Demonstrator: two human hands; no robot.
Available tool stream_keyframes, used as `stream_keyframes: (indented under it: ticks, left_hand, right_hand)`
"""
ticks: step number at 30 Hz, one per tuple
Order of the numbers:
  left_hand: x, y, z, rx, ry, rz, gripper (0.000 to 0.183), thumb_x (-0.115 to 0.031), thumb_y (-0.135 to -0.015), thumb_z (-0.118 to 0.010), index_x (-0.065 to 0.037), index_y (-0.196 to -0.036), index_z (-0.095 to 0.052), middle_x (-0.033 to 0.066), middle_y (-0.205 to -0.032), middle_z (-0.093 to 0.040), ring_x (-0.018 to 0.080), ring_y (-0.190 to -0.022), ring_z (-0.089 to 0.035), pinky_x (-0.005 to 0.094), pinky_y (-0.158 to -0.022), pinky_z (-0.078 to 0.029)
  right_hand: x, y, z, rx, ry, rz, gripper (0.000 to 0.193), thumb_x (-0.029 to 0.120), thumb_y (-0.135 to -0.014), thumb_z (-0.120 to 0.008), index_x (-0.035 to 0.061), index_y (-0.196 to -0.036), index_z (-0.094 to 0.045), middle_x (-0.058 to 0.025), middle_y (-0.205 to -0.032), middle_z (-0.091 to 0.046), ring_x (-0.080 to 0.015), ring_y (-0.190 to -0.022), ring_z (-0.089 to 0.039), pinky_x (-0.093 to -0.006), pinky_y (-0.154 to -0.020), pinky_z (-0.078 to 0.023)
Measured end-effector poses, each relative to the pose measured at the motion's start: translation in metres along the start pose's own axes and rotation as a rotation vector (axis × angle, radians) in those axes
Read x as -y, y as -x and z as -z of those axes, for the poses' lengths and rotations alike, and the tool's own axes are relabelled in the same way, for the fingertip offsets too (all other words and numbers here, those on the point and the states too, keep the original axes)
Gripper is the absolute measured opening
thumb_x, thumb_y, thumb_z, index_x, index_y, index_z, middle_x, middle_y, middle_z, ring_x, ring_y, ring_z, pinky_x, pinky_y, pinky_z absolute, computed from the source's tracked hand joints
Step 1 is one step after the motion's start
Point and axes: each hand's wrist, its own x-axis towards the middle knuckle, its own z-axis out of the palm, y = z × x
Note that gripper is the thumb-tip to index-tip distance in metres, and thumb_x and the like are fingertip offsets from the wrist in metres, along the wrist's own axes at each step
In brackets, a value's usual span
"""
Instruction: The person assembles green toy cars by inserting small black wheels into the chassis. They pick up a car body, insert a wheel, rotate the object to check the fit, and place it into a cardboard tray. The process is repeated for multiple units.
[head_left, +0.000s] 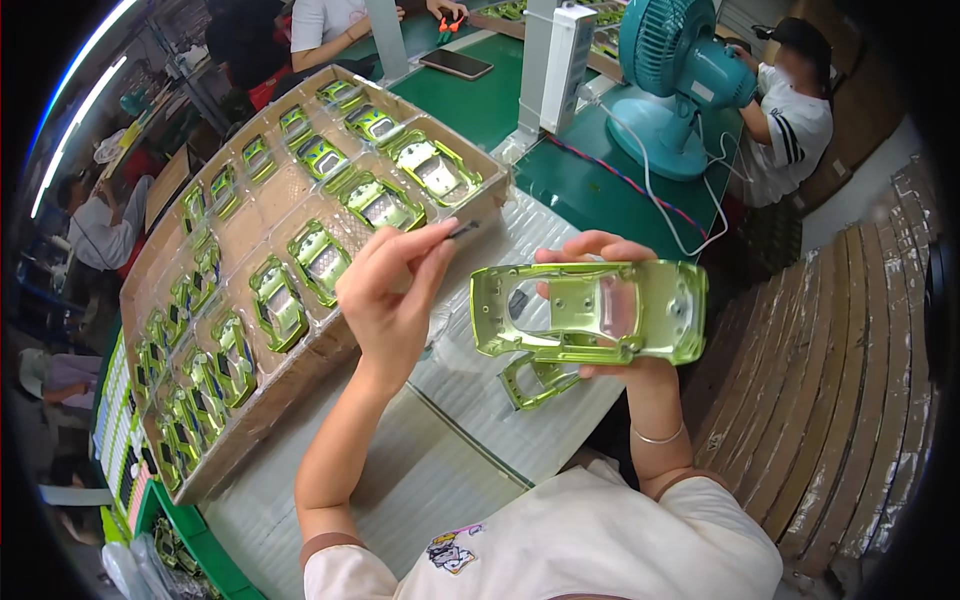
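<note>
My left hand [390, 295] is raised beside the cardboard box, thumb and forefinger pinching a small dark piece [466, 229]. My right hand [600, 247] holds a green toy car body shell [585, 313] over the table, its hollow inside facing up. Fingers curl over the far edge of the shell; the shell hides much of the palm. A gap separates the dark piece from the shell. Partly under the held shell, a second green shell [530, 385] lies on the pale foam-covered table [420, 460].
At left, a big cardboard box [285, 395] with clear plastic compartments holds several green shells. A teal fan [660, 60] with loose cables stands behind, near a grey post [540, 70] and a phone [455, 65]. Cardboard trays [830, 390] are stacked at right. Other people sit around.
</note>
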Motion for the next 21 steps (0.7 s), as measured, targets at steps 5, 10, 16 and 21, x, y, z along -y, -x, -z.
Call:
stream_keyframes:
  ticks: [5, 10, 16, 21]
  left_hand:
    - [-0.024, -0.003, 0.002, 0.265, -0.152, -0.736, 0.027, -0.001, -0.058, -0.063, -0.002, -0.084, -0.068, 0.0079, -0.078, -0.057, 0.0151, -0.063, -0.054, 0.0241, -0.05, -0.043]
    - [-0.031, 0.002, 0.0, 0.448, -0.06, -0.866, 0.025, -0.008, -0.056, -0.06, 0.004, -0.078, -0.063, 0.0131, -0.078, -0.06, 0.0185, -0.06, -0.058, 0.0248, -0.048, -0.046]
    - [-0.036, 0.001, -0.001, 0.557, 0.027, -0.705, 0.023, -0.003, -0.055, -0.063, 0.002, -0.078, -0.064, 0.0126, -0.077, -0.062, 0.0206, -0.062, -0.061, 0.0255, -0.048, -0.047]
    - [-0.043, 0.001, 0.001, 0.613, -0.011, -0.59, 0.023, -0.004, -0.056, -0.064, -0.001, -0.079, -0.065, 0.0083, -0.077, -0.063, 0.0205, -0.066, -0.062, 0.027, -0.055, -0.048]
  right_hand:
    - [-0.027, 0.003, -0.009, -0.018, 0.2, 0.235, 0.057, 0.006, -0.064, -0.076, 0.0035, -0.112, -0.045, -0.016, -0.111, -0.049, -0.0337, -0.11, -0.049, -0.0422, -0.093, -0.043]
    - [-0.018, 0.001, -0.015, 0.026, 0.19, 0.252, 0.032, 0.006, -0.078, -0.059, 0.0052, -0.107, -0.047, -0.0168, -0.104, -0.052, -0.0333, -0.103, -0.054, -0.0471, -0.093, -0.042]
    - [-0.012, 0.004, -0.014, 0.071, 0.204, 0.22, 0.019, 0.012, -0.087, -0.05, 0.0098, -0.104, -0.044, -0.016, -0.103, -0.05, -0.0339, -0.102, -0.053, -0.0515, -0.093, -0.041]
    - [-0.017, 0.002, -0.016, 0.001, 0.06, 0.295, 0.024, 0.004, -0.077, -0.058, 0.0013, -0.101, -0.055, -0.0175, -0.1, -0.058, -0.0302, -0.098, -0.058, -0.0472, -0.091, -0.045]
